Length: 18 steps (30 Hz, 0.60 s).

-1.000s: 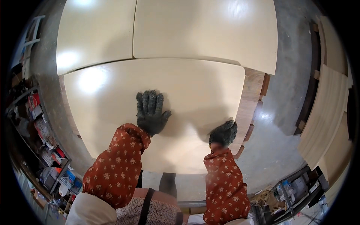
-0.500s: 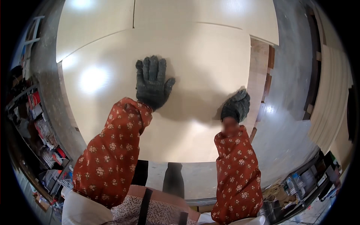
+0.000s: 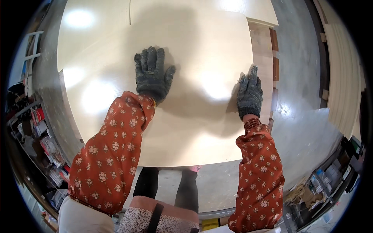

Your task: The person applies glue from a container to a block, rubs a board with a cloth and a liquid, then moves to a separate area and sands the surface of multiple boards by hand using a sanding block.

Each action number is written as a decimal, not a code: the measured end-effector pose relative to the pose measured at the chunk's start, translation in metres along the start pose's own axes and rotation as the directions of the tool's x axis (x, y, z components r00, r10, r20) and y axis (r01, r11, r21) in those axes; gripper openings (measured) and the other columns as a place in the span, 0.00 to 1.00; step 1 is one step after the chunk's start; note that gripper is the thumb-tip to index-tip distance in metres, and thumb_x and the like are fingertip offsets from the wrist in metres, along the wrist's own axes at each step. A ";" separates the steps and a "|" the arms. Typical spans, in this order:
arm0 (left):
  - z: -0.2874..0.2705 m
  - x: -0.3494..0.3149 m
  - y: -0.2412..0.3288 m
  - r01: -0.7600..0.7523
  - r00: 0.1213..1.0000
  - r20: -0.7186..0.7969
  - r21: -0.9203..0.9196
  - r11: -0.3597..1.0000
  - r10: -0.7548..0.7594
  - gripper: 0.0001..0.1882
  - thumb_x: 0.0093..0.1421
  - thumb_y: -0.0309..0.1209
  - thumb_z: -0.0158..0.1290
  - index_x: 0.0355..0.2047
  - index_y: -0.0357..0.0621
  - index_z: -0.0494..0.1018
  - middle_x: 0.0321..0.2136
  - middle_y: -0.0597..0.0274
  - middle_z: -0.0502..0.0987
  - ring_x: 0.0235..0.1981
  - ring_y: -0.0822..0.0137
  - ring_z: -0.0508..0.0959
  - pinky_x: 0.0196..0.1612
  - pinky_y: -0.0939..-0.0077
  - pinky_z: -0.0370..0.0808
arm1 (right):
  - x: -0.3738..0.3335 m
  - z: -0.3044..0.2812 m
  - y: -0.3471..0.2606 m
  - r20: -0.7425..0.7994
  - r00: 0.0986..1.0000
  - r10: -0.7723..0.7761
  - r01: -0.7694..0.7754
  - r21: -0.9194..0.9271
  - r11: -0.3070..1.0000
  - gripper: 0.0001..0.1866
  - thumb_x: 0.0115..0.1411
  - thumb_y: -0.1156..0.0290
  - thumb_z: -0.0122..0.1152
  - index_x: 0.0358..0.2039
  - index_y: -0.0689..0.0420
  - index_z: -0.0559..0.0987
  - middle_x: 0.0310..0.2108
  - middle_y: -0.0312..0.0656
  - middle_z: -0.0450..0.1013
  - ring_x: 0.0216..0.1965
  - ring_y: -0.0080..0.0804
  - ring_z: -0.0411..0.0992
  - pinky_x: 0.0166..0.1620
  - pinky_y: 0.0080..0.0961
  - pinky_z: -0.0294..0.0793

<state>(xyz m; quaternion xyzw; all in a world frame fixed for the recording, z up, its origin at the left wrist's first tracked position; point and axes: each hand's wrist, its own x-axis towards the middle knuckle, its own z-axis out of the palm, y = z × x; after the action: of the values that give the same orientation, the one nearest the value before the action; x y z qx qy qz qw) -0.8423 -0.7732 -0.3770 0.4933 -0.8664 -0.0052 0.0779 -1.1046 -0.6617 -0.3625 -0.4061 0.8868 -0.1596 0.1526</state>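
In front of me lies a large, pale, smooth board (image 3: 186, 143) with a light wood look. My left hand (image 3: 152, 73), in a dark grey knit glove, rests flat near its middle with the fingers stretched and the thumb spread. At the board's right edge is my right hand (image 3: 250, 93), gloved alike. Its fingers point away from me, extended along that edge, with nothing visible in them. Both forearms wear red flowered sleeves.
Other pale boards (image 3: 93, 35) lie at the far side. Under the right edge show a wooden layer (image 3: 262, 50) and brown blocks (image 3: 274, 39). Stacked panels (image 3: 344, 77) stand at right on the grey floor (image 3: 297, 70). A cluttered shelf (image 3: 42, 128) runs along the left.
My right hand has moved away from me along the right edge, its bent fingers now straightened. My left hand stays flat, slightly farther up and left in view. The view has shifted a little.
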 end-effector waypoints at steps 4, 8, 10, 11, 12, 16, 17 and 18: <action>-0.005 -0.005 0.000 0.008 1.000 0.010 -0.053 0.999 -0.007 0.34 0.60 0.44 0.46 0.61 0.38 0.53 0.60 0.44 0.53 0.63 0.46 0.50 0.64 0.48 0.43 | 0.047 0.000 -0.025 0.027 0.992 -0.121 0.124 -0.203 0.971 0.28 0.64 0.49 0.36 0.60 0.47 0.58 0.45 0.52 0.68 0.47 0.49 0.68 0.51 0.40 0.67; -0.007 -0.007 0.003 0.012 1.000 -0.005 -0.116 0.993 -0.013 0.35 0.57 0.43 0.51 0.59 0.37 0.55 0.59 0.43 0.55 0.62 0.44 0.52 0.63 0.44 0.45 | 0.104 0.004 -0.048 0.059 0.996 -0.073 0.079 -0.106 0.991 0.31 0.63 0.45 0.32 0.62 0.49 0.55 0.46 0.55 0.69 0.47 0.54 0.68 0.51 0.43 0.65; -0.008 -0.009 0.005 0.019 1.000 -0.006 -0.136 0.991 -0.020 0.35 0.56 0.43 0.52 0.59 0.37 0.55 0.59 0.43 0.55 0.61 0.43 0.53 0.62 0.43 0.45 | 0.127 0.005 -0.052 0.126 0.992 0.018 -0.008 -0.078 0.997 0.32 0.63 0.43 0.30 0.62 0.48 0.56 0.46 0.55 0.70 0.48 0.52 0.68 0.52 0.43 0.64; -0.008 -0.010 0.008 0.009 1.000 -0.012 -0.160 0.987 -0.011 0.35 0.56 0.43 0.52 0.58 0.37 0.55 0.58 0.42 0.56 0.60 0.42 0.54 0.62 0.42 0.45 | 0.137 0.004 -0.053 0.141 0.988 0.063 -0.050 -0.094 0.994 0.33 0.62 0.43 0.30 0.62 0.48 0.56 0.46 0.55 0.70 0.49 0.51 0.68 0.52 0.43 0.64; -0.009 -0.010 0.005 0.013 1.000 0.002 -0.152 0.988 -0.013 0.36 0.56 0.45 0.51 0.59 0.38 0.55 0.58 0.42 0.55 0.60 0.41 0.54 0.61 0.40 0.45 | 0.142 0.000 -0.060 0.167 0.981 0.094 -0.078 -0.101 0.992 0.33 0.62 0.42 0.29 0.62 0.47 0.57 0.46 0.54 0.71 0.50 0.50 0.67 0.53 0.41 0.64; -0.014 -0.014 0.001 0.042 0.997 0.065 -0.183 0.982 -0.031 0.36 0.57 0.48 0.48 0.60 0.39 0.54 0.59 0.42 0.53 0.61 0.42 0.52 0.61 0.39 0.45 | 0.158 0.000 -0.064 0.206 0.946 0.249 -0.298 0.255 0.920 0.33 0.60 0.40 0.40 0.53 0.54 0.72 0.54 0.40 0.68 0.53 0.38 0.65 0.57 0.28 0.59; -0.013 -0.013 0.002 0.048 0.997 0.066 -0.187 0.981 -0.037 0.36 0.57 0.48 0.48 0.60 0.39 0.54 0.59 0.42 0.53 0.61 0.42 0.52 0.61 0.39 0.45 | 0.165 -0.005 -0.070 0.207 0.947 0.246 -0.294 0.249 0.923 0.33 0.60 0.40 0.40 0.53 0.54 0.72 0.54 0.40 0.68 0.53 0.38 0.65 0.57 0.28 0.59; -0.013 -0.014 0.004 0.045 0.998 0.062 -0.206 0.978 -0.032 0.36 0.57 0.48 0.47 0.60 0.39 0.53 0.59 0.42 0.53 0.61 0.41 0.52 0.61 0.39 0.45 | 0.174 -0.009 -0.075 0.281 0.874 0.398 -0.478 0.340 0.810 0.31 0.61 0.44 0.42 0.54 0.53 0.70 0.54 0.37 0.68 0.51 0.35 0.65 0.57 0.26 0.60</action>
<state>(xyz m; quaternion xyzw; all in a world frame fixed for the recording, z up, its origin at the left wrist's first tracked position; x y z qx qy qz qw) -0.8369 -0.7583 -0.3659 0.4988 -0.8533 -0.1113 0.1033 -1.1658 -0.8407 -0.3486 -0.1636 0.8853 -0.2566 0.3515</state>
